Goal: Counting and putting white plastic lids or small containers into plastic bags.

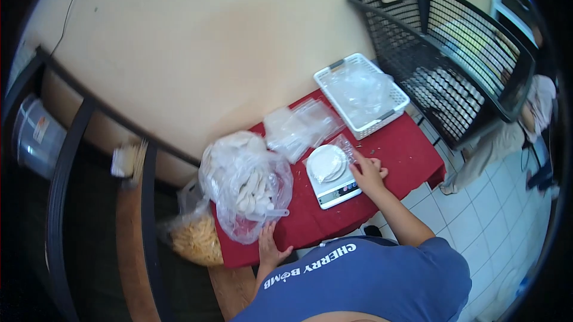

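Note:
A white digital kitchen scale (pixel 330 200) stands on the red-clothed table with its display lit. On its pan rest round white discs (pixel 327 163), apparently in a clear plastic bag (pixel 344 144) whose loose end points away from me. My right hand (pixel 370 174) is at the scale's right side, index finger and thumb beside the bag; whether they grip it I cannot tell. My left hand (pixel 270 247) lies at the table's near edge, thumb spread, just below the clear handle of a scoop (pixel 278 213). That scoop lies at the mouth of a large plastic bag (pixel 224 174) full of white pieces.
Flat clear bags (pixel 302 127) lie behind the scale. A white plastic basket (pixel 380 120) holds more clear plastic. Beyond it stands a black slatted crate (pixel 429 40). A bag of yellowish pieces (pixel 197 238) sits left of the table, by dark shelving (pixel 150 214). Another person (pixel 501 143) is at right.

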{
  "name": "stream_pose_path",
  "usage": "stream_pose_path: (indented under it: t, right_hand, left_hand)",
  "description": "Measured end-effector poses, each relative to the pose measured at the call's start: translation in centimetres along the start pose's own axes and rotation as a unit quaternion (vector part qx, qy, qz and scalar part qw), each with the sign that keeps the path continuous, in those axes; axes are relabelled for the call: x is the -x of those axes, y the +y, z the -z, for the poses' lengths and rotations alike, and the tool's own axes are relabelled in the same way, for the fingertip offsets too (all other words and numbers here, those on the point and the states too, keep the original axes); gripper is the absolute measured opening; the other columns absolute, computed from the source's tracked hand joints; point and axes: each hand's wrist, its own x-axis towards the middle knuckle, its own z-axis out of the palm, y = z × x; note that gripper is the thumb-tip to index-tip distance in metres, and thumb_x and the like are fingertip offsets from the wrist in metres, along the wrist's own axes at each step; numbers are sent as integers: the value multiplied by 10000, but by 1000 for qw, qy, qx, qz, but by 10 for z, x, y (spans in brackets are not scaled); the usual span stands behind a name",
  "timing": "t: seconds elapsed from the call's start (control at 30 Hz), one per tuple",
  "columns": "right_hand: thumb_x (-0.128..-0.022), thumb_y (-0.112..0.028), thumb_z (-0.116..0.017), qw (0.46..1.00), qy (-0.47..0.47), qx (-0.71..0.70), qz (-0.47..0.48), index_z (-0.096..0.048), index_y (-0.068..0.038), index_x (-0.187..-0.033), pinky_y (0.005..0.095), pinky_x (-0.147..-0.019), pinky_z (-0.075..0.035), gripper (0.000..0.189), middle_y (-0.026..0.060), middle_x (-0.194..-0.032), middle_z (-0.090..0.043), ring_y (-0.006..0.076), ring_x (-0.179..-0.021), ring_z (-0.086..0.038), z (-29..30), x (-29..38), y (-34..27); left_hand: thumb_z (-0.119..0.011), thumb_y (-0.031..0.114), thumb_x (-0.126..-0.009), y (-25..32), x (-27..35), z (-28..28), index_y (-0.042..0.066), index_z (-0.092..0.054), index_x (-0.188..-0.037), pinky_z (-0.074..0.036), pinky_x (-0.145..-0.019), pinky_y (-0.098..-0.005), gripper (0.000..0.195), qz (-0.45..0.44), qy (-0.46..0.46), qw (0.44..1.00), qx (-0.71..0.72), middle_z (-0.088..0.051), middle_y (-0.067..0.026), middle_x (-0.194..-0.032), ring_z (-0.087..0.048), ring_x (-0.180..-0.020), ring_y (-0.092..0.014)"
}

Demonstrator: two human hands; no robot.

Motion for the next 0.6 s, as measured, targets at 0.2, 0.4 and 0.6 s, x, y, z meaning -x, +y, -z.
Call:
stream_pose_path:
  t: [0.2,0.4,0.6]
  right_hand:
    - [-824,-188,-627,997,-12,-60,41,-708,-241,-1007,504,-825,-344,207,5,-1024,-621,211,-1022,-550,-11,-5,3]
    - [-812,-272,-662,970,36,-231,66,-670,-235,-1113,549,-907,-356,304,29,-1126,-600,227,-1113,-528,-27,-11,11]
    - [-810,-336,-678,997,8,-65,-39,-605,-277,-1252,509,-995,-350,452,80,-1254,-543,320,-1230,-417,-20,-16,-16]
  left_hand:
    - [-724,476,-724,-8,6,-6,6,-178,-1431,-248,-1086,-558,1010,-26,32,999,18,-402,-164,-1432,-328,-1345,-384]
    - [-728,474,-716,-10,7,-7,4,-268,-1411,-256,-1088,-547,957,-1,26,1000,8,-421,-167,-1409,-340,-1335,-382]
    - [-743,462,-702,-10,6,-5,11,-297,-1408,-267,-1089,-534,948,-6,40,999,12,-421,-197,-1390,-358,-1325,-367]
